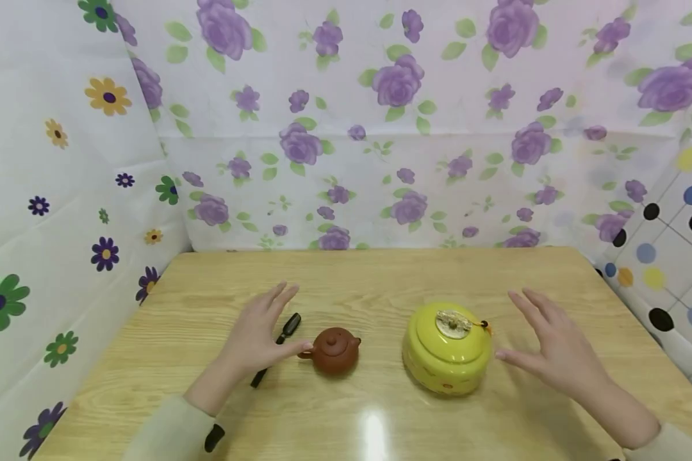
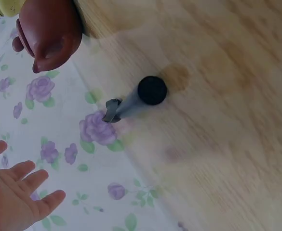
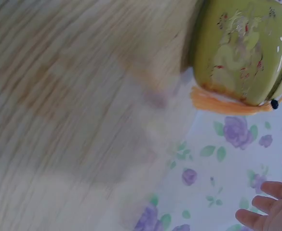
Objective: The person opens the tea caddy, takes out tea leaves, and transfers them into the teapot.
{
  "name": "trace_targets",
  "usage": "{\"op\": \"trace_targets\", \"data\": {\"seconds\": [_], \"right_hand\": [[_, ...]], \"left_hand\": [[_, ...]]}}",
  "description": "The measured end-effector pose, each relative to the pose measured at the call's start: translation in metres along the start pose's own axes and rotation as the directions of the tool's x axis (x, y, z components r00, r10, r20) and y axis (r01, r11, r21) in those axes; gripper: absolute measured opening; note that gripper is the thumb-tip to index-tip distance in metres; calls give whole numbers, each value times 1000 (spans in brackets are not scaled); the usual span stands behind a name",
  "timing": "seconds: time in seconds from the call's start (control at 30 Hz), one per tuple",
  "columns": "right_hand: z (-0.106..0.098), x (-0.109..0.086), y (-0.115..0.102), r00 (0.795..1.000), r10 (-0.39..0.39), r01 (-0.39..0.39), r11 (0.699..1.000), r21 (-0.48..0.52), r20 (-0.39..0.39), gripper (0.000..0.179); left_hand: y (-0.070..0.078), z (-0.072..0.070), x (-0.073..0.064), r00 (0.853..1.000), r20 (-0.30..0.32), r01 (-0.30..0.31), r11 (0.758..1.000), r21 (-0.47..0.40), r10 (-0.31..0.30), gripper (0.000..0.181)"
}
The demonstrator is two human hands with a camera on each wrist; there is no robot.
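Observation:
My left hand [image 1: 258,336] hovers over the table's left half with fingers spread and nothing held. Its thumb tip overlaps the handle of a small reddish-brown clay teapot [image 1: 336,355], lid on and spout to the right. Partly hidden below that hand lies a slim black utensil [image 1: 291,324] with a wider end; its kind is unclear. My right hand [image 1: 559,352], also spread and holding nothing, is just right of a glossy yellow lidded jar [image 1: 445,365]. The right wrist view shows the jar's painted side and an orange tassel [image 3: 222,103].
The light wooden table [image 1: 380,282] carries these things, with a hand's width or more between teapot and jar. A purple-flowered cloth [image 1: 346,192] hangs behind the back edge. Patterned cloths flank it, one flowered [image 1: 63,256] on the left, one dotted [image 1: 669,256] on the right.

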State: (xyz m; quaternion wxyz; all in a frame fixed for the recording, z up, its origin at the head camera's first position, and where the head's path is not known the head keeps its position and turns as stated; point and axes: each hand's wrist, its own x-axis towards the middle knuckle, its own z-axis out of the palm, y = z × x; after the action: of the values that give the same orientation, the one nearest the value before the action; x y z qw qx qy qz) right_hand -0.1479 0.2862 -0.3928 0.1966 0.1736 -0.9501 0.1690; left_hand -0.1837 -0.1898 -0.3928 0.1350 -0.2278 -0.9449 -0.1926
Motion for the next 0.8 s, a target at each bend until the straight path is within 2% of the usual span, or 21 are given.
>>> {"op": "trace_targets", "data": {"seconds": [0.17, 0.3, 0.37, 0.43, 0.53, 0.67, 0.73, 0.8], "right_hand": [[2, 3, -14, 998, -19, 22, 998, 65, -54, 101], [5, 16, -27, 992, -60, 72, 991, 110, -108, 98], [6, 22, -32, 990, -76, 91, 988, 121, -122, 97], [8, 27, -37, 989, -82, 99, 986, 135, -125, 96], [11, 31, -44, 988, -83, 103, 982, 156, -131, 95], [13, 36, -55, 986, -85, 110, 977, 180, -142, 92], [15, 39, -61, 985, -91, 118, 974, 191, -146, 90], [16, 41, -68, 987, -90, 118, 970, 211, -137, 88]], "left_hand": [[3, 10, 0, 1000, -23, -12, 996, -86, 10, 87], [4, 12, 5, 997, -77, -23, 992, -122, 13, 81], [6, 15, 7, 996, -90, -18, 987, -161, 4, 78], [9, 17, 8, 997, -78, 5, 974, -227, -24, 74], [14, 20, 10, 996, -26, 72, 928, -366, -88, 70], [19, 26, 10, 985, 49, 165, 838, -521, -164, 66], [20, 30, 10, 980, 72, 195, 801, -565, -187, 63], [21, 34, 10, 975, 85, 215, 781, -586, -205, 61]]}}
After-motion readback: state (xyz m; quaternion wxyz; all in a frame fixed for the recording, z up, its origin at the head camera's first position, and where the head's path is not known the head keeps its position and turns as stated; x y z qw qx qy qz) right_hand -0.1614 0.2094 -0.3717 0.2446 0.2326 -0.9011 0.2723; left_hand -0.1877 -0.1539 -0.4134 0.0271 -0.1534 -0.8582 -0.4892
